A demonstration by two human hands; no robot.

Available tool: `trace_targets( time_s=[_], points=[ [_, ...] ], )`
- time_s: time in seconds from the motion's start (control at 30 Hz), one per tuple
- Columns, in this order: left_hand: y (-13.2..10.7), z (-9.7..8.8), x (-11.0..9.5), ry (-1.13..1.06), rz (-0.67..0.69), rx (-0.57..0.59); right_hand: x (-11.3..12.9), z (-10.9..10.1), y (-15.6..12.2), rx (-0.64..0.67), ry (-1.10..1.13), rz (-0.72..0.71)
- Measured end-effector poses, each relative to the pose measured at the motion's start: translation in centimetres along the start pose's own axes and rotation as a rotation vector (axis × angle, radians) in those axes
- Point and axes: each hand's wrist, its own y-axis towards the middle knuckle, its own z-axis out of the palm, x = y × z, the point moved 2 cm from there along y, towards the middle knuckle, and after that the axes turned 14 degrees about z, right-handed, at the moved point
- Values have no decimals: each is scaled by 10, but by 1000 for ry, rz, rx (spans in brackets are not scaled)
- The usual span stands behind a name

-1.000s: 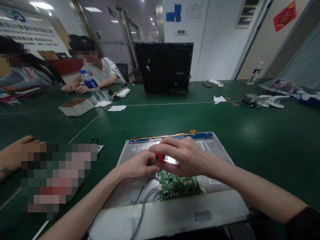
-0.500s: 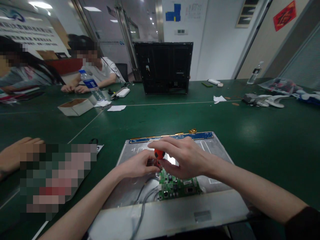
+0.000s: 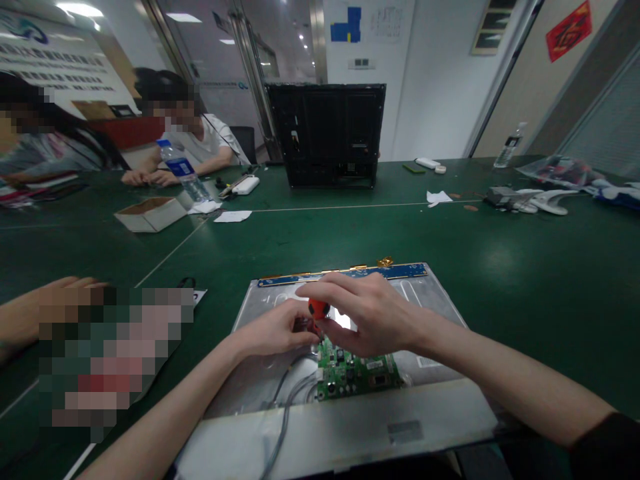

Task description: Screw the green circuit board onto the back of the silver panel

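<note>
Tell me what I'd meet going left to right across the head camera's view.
Going by their middles: a co-worker's hand, open box, wearer's left hand, red-and-black handle, wearer's right hand, white paper scrap, right-hand bottle, red wall sign.

"How's the reach?"
"The left forearm [image 3: 193, 393] and right forearm [image 3: 500, 373], both bare, slant forward and inward."
"And at the ends?"
"Close together: left hand [image 3: 277, 330] curled, its thumb [image 3: 303, 339] pointing right; right hand [image 3: 369, 315] arched palm-down, fingers [image 3: 327, 292] bent leftward."
</note>
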Motion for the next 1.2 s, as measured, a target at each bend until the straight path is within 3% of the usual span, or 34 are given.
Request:
trace_targets(
  time_s=[0.6, 1.03, 1.2],
  points=[
    [-3, 2, -1, 15, 5, -67, -3, 2, -1, -37, -26, 0],
    [1, -1, -2, -50, -4, 19, 1, -2, 0, -9, 23, -18],
    [1, 0, -2, -43, -4, -2, 0, -1, 0, 20, 2, -1]
  ],
)
